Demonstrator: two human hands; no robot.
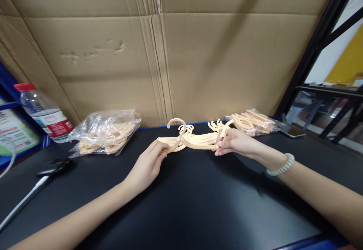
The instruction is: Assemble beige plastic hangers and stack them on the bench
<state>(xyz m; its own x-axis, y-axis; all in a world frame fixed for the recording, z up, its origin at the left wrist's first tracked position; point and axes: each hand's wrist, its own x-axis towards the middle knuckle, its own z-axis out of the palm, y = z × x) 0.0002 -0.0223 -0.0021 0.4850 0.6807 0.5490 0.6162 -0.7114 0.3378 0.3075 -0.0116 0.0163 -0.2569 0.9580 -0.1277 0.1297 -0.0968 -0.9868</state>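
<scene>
A cream plastic clothes hanger [195,144] is held level above the black table, its hook pointing up. My left hand [146,163] pinches one end of it, and my right hand [234,143] grips the other. A slim cream strip [226,128] rises from the right fingers; whether it belongs to this hanger I cannot tell. Just behind lie several similar hangers [209,137], close together, with their hooks in two clusters. The held hanger and my fingers partly cover them.
Clear plastic bags of cream pieces lie left [107,133] and right [252,122]. A red-capped bottle [45,110], a black device [53,167] with a white cable [25,201], and a phone [292,130] are around the table [181,204]. Cardboard [227,61] stands behind.
</scene>
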